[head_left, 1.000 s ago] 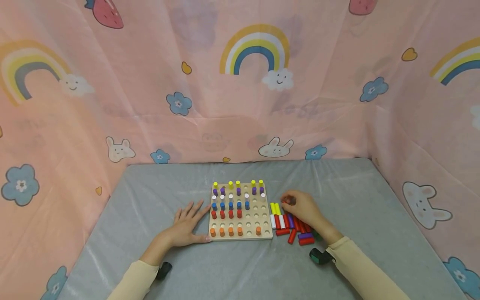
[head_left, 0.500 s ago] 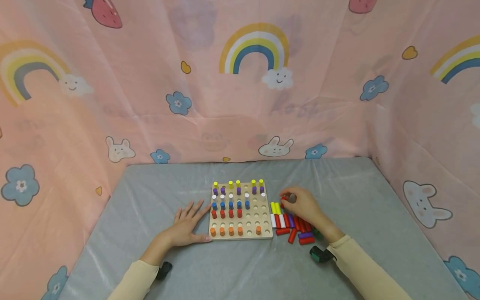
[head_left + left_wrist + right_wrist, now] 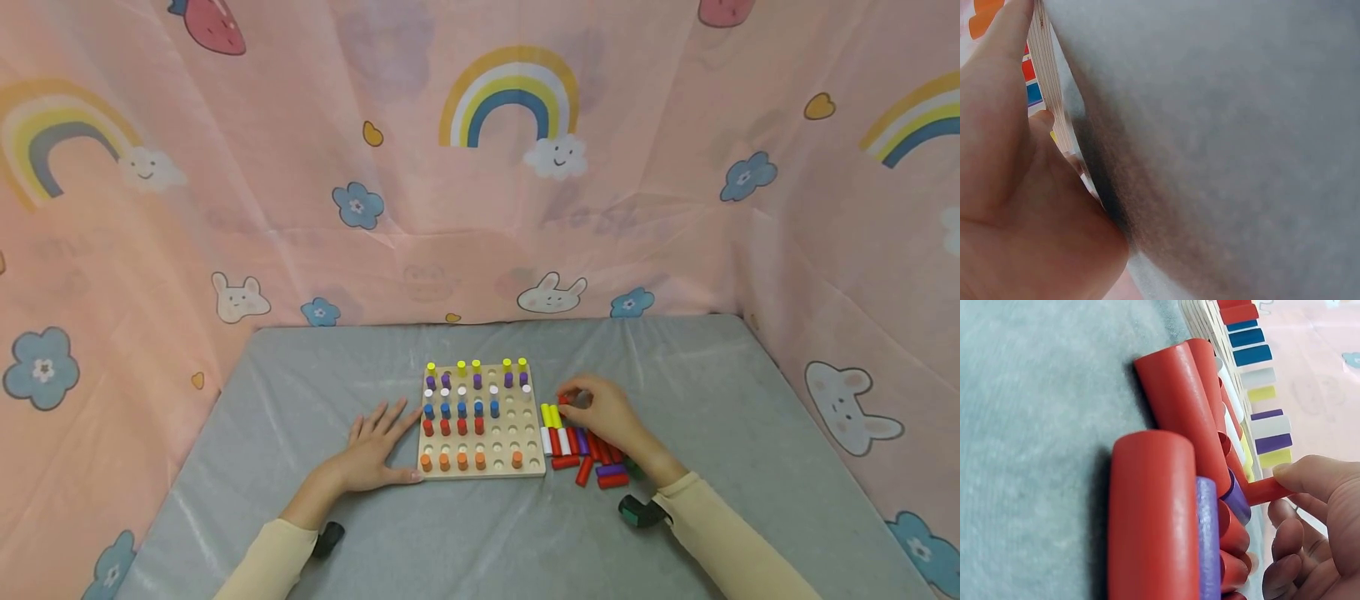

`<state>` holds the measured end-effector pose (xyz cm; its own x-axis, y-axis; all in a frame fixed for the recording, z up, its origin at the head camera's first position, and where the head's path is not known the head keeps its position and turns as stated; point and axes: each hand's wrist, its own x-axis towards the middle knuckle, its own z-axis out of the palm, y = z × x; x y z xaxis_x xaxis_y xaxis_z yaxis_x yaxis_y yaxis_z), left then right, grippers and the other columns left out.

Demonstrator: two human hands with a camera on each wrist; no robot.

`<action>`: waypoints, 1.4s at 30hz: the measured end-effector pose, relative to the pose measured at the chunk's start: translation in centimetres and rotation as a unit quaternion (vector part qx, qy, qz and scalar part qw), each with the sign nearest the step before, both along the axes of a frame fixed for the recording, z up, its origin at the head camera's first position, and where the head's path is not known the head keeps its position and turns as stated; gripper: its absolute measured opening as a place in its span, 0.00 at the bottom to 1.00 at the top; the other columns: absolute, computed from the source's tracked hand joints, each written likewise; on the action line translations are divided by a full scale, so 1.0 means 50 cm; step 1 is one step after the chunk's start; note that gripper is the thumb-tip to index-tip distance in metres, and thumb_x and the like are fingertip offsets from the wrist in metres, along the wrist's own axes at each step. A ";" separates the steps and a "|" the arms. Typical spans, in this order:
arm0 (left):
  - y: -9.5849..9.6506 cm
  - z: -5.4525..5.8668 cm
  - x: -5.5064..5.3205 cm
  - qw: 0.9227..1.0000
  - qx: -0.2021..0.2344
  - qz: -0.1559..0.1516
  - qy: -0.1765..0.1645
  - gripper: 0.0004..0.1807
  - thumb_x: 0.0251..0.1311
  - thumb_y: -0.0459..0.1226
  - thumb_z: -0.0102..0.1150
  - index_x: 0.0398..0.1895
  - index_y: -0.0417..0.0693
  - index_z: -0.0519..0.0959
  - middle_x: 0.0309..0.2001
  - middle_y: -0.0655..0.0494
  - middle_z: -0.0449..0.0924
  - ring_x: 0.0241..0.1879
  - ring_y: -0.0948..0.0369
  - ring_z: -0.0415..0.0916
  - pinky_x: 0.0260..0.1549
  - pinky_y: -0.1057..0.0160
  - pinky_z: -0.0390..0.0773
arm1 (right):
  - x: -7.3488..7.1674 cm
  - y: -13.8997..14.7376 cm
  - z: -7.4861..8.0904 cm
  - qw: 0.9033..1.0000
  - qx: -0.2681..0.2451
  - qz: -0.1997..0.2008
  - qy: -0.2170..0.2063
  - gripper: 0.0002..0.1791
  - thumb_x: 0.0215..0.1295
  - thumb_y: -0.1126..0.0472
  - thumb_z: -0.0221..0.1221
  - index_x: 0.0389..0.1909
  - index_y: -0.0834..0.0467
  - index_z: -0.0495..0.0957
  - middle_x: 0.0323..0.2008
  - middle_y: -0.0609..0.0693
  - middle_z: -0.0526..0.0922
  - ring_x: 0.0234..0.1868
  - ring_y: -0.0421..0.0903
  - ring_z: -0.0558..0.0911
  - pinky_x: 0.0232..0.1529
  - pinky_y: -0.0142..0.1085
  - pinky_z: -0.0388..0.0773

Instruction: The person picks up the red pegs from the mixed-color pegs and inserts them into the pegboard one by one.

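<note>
A wooden pegboard [image 3: 522,441] stands on the table with rows of yellow, purple, white, blue, red and orange pegs upright in its holes. My left hand [image 3: 371,454] lies spread on the cloth, thumb and fingertips at the board's left edge; the left wrist view shows the thumb against its side. My right hand [image 3: 611,412] pinches a red peg [image 3: 1267,490] between thumb and finger, just behind the loose pegs. Two yellow pegs [image 3: 551,417] lie close to that hand. In the right wrist view, other red pegs [image 3: 1152,512] fill the foreground.
Loose red, white and purple pegs [image 3: 612,472] lie in a cluster right of the board, with something green [image 3: 634,468] partly hidden under the right wrist. Grey cloth [image 3: 337,358] covers the table. A pink printed curtain [image 3: 480,242] hangs behind and at the sides.
My right hand has shifted slightly left with the red peg, which has turned a little between the fingers. My left hand and the board have stayed in place.
</note>
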<state>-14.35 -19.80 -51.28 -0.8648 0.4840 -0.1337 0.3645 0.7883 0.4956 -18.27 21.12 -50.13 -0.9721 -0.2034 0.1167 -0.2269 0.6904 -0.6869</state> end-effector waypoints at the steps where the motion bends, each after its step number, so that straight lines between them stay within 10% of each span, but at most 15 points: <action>1: 0.001 0.002 0.000 1.000 -0.003 0.000 -0.001 0.57 0.50 0.70 0.61 0.80 0.66 0.47 0.81 0.46 0.41 0.79 0.37 0.34 0.69 0.26 0.33 | 0.000 0.000 0.000 1.000 -0.005 0.000 0.000 0.11 0.58 0.59 0.70 0.41 0.54 0.85 0.38 0.49 0.85 0.34 0.42 0.76 0.35 0.30 0.73; 12: 0.012 0.033 0.005 0.999 -0.043 0.008 -0.013 0.54 0.54 0.61 0.67 0.80 0.58 0.50 0.81 0.44 0.41 0.78 0.36 0.36 0.69 0.26 0.38 | -0.001 -0.001 0.005 1.000 -0.020 0.004 0.001 0.11 0.58 0.59 0.70 0.42 0.55 0.85 0.38 0.49 0.86 0.28 0.40 0.73 0.29 0.29 0.71; 42: 0.004 0.012 0.002 1.000 -0.005 0.001 -0.002 0.56 0.51 0.66 0.64 0.80 0.62 0.50 0.81 0.44 0.41 0.78 0.36 0.35 0.68 0.26 0.35 | 0.002 -0.039 0.035 1.000 -0.011 0.009 -0.009 0.10 0.60 0.59 0.69 0.43 0.55 0.85 0.36 0.48 0.84 0.24 0.42 0.69 0.24 0.29 0.66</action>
<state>-14.27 -19.58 -50.70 -0.8651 0.4810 -0.1423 0.3611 0.7941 0.4889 -18.15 19.18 -48.36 -0.9704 -0.2179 0.1044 -0.2266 0.6709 -0.7060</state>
